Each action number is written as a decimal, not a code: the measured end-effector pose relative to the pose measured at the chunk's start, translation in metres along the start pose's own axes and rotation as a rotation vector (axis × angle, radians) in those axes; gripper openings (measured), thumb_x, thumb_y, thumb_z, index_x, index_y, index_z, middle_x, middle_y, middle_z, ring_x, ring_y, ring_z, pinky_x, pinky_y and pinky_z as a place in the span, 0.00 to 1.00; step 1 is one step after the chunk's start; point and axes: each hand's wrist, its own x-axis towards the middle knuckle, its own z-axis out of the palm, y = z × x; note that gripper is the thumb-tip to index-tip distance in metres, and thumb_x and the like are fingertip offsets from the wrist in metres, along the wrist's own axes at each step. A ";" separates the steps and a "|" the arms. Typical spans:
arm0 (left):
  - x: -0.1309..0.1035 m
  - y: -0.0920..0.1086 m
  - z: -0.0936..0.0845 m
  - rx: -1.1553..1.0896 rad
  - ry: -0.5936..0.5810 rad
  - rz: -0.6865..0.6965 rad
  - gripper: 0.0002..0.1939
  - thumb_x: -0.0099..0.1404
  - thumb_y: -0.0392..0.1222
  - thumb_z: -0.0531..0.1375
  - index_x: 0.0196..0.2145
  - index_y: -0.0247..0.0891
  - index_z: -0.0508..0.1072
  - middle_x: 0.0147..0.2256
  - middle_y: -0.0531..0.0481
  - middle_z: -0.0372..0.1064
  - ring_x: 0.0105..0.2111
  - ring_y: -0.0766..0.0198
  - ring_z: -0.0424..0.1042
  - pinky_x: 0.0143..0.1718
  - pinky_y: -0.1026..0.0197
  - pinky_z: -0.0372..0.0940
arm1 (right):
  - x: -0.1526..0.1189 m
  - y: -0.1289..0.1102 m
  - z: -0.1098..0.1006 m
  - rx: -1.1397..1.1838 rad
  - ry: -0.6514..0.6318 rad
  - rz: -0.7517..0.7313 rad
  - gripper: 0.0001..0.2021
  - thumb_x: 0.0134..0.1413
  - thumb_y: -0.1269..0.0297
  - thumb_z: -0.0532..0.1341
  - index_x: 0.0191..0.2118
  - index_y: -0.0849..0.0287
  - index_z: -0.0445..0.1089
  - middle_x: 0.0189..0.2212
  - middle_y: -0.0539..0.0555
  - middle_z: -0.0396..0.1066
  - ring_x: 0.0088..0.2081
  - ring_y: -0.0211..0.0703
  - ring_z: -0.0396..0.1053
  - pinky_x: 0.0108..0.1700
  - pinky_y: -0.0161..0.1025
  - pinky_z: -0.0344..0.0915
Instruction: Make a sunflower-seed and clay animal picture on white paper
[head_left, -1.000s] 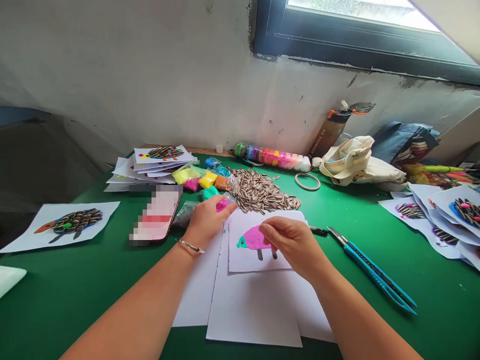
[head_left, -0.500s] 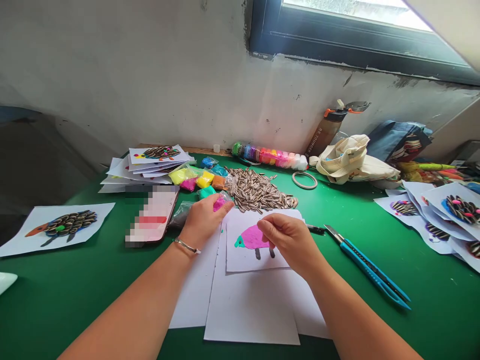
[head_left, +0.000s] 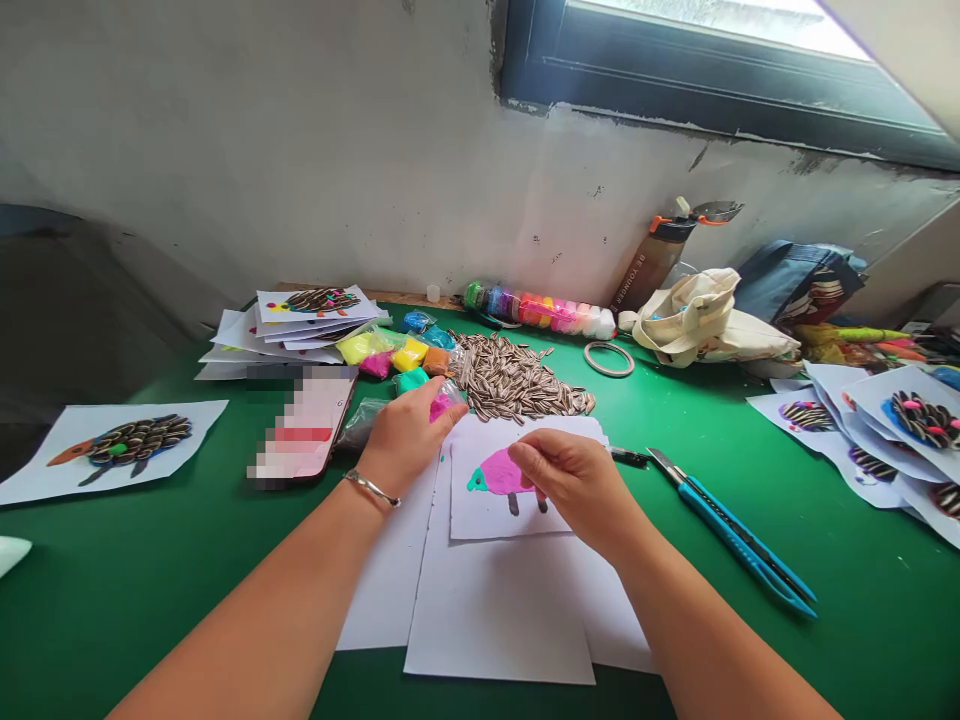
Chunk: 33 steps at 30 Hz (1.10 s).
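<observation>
My left hand [head_left: 409, 430] is closed on a small bag of magenta clay [head_left: 444, 401], beside other bagged clay and the heap of striped seeds [head_left: 517, 378]. Over the right part of a small white card [head_left: 480, 525], my right hand [head_left: 568, 478] is held in a pinch; whatever its fingertips hold, if anything, is too small to make out. The card bears a flat magenta clay body [head_left: 501, 472] with a green head [head_left: 477, 480] and two dark legs. Larger white sheets [head_left: 499, 620] lie beneath it.
A blue utility knife [head_left: 735, 535] and a black pen [head_left: 628, 457] lie to the right. At left are a phone [head_left: 307, 425] and a seed-covered picture [head_left: 135, 445]. A tape ring [head_left: 608, 359], bottle [head_left: 652, 262] and cloth bag [head_left: 686, 318] stand behind.
The whole view has shifted very slightly. Both hands keep nearly the same pose, the left still at the magenta clay bag and the right still pinched over the card.
</observation>
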 end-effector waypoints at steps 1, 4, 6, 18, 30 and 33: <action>0.000 -0.001 0.000 0.004 0.004 0.006 0.25 0.66 0.51 0.60 0.57 0.36 0.70 0.50 0.41 0.75 0.49 0.50 0.74 0.48 0.56 0.67 | -0.001 -0.001 0.000 -0.012 0.005 -0.005 0.14 0.58 0.56 0.60 0.25 0.57 0.69 0.21 0.48 0.66 0.24 0.36 0.63 0.26 0.33 0.60; 0.000 -0.002 0.001 0.016 0.013 0.015 0.26 0.66 0.52 0.59 0.57 0.36 0.69 0.50 0.40 0.74 0.50 0.50 0.73 0.49 0.56 0.67 | -0.002 -0.001 0.001 -0.043 0.002 -0.031 0.08 0.56 0.60 0.61 0.30 0.56 0.73 0.24 0.48 0.68 0.27 0.37 0.65 0.27 0.33 0.60; 0.001 -0.003 0.002 0.021 0.015 0.011 0.26 0.66 0.52 0.59 0.57 0.35 0.69 0.50 0.40 0.74 0.51 0.50 0.73 0.49 0.56 0.66 | -0.001 0.002 0.002 -0.038 -0.008 -0.046 0.07 0.57 0.62 0.59 0.35 0.55 0.73 0.28 0.50 0.72 0.30 0.39 0.69 0.29 0.34 0.63; 0.000 -0.009 0.000 0.011 0.260 0.219 0.18 0.68 0.48 0.56 0.48 0.34 0.75 0.46 0.41 0.76 0.49 0.51 0.72 0.55 0.52 0.63 | 0.001 0.005 0.006 -0.045 0.010 -0.036 0.07 0.56 0.61 0.60 0.31 0.56 0.73 0.25 0.49 0.69 0.29 0.39 0.67 0.30 0.35 0.63; -0.008 0.001 -0.011 -0.136 0.324 0.170 0.16 0.69 0.49 0.54 0.41 0.39 0.78 0.41 0.47 0.79 0.44 0.57 0.75 0.49 0.59 0.66 | 0.001 0.003 0.009 -0.081 -0.001 -0.014 0.10 0.56 0.59 0.61 0.27 0.56 0.71 0.21 0.47 0.68 0.24 0.36 0.64 0.26 0.33 0.59; -0.009 0.003 -0.014 -0.167 0.330 0.166 0.15 0.69 0.48 0.54 0.40 0.39 0.78 0.40 0.48 0.79 0.42 0.58 0.76 0.46 0.60 0.66 | 0.000 0.002 0.009 -0.084 0.011 -0.049 0.06 0.54 0.61 0.62 0.29 0.56 0.72 0.24 0.48 0.69 0.27 0.37 0.65 0.28 0.34 0.60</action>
